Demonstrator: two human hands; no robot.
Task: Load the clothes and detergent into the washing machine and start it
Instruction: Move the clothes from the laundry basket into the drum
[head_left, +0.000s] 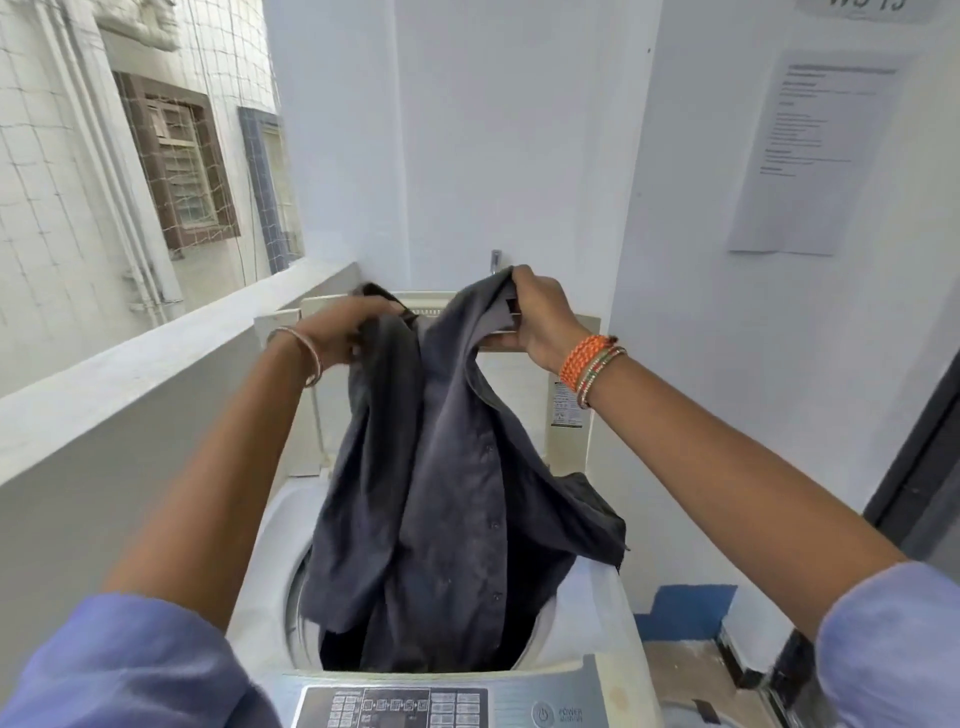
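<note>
A person stands at a top-loading washing machine (597, 613) with its lid (566, 415) raised upright at the back. Both hands hold up a dark grey buttoned shirt (447, 499) over the open drum. The left hand (353, 322) grips one upper edge of the shirt, its fingers curled into the fabric, though the hand is blurred. The right hand (540, 317) clamps the other upper edge, fingers folded tight over the cloth, near the top of the lid. The shirt hangs down between the two hands, its lower part dropping into the drum opening, with one flap draped over the right rim of the tub. The left wrist wears a thin metal bangle (306, 356); the right wrist wears orange and beaded bracelets (592, 366). At the near edge sits the control panel (405, 706) with a power button (543, 714). A printed sheet (815, 156) is stuck on the white wall to the right.
</note>
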